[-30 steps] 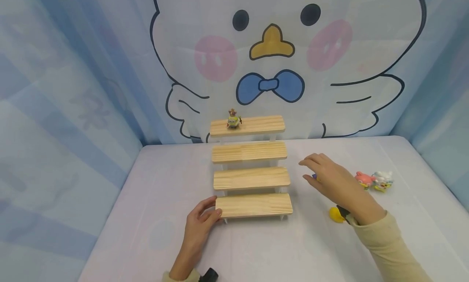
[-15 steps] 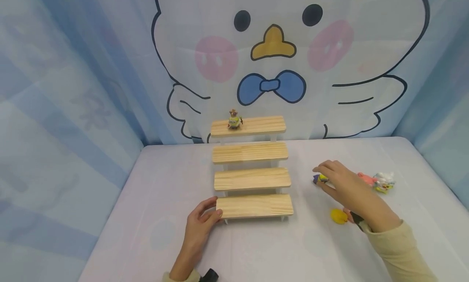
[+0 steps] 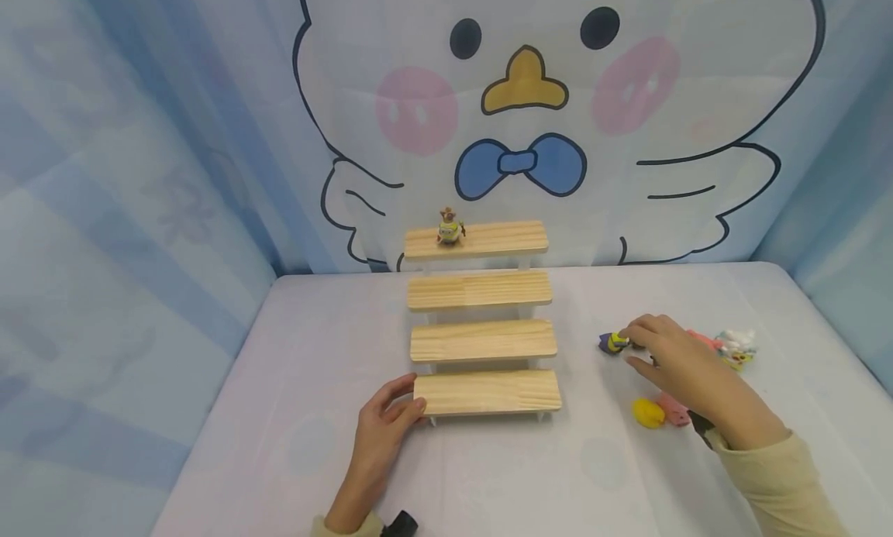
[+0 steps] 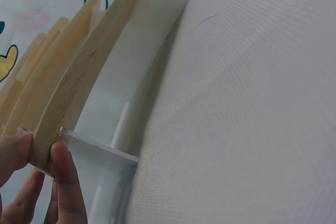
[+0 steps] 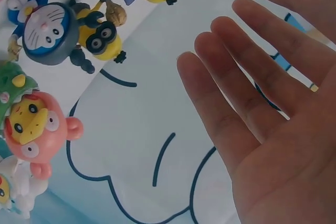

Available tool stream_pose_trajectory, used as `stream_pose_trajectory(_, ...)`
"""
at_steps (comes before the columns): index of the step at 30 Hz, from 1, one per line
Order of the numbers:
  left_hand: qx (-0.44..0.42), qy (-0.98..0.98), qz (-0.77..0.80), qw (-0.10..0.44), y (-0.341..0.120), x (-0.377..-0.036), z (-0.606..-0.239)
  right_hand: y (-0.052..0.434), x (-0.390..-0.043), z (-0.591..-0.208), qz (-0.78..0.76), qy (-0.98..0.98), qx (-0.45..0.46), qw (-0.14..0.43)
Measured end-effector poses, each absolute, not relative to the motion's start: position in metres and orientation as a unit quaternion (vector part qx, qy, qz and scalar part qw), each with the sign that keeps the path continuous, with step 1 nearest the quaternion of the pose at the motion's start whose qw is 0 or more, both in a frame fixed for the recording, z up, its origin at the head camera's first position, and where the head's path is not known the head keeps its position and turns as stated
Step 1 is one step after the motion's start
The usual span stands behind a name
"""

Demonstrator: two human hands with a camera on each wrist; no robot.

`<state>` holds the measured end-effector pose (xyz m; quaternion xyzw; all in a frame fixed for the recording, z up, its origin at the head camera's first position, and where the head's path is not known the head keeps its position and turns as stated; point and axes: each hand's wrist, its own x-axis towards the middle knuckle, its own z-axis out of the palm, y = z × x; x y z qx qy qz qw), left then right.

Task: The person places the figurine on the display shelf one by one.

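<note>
Yellow-and-purple figurine [image 3: 612, 343] is seen on the white-covered table [image 3: 502, 479], near the fingertips of the right hand [image 3: 680, 363], whose fingers are held straight and slightly spread; whether it is touched cannot be told. The left end of the lowest wooden board [image 3: 488, 392] is pinched by the left hand [image 3: 380, 428].

Pale, grained boards [image 3: 488, 394]; yellow figure [image 3: 615, 342], seemingly part purple.
</note>
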<state>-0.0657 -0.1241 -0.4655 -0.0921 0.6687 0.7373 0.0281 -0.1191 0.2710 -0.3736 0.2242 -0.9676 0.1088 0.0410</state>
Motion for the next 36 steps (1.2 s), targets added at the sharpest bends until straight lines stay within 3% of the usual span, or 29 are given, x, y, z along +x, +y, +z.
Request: stream_pose_trajectory(36, -0.096, 0.68, 0.726, 0.038, -0.124, -0.066, -0.464, 0.298, -0.116, -0.387, 0.102, -0.98, 0.168, -0.03)
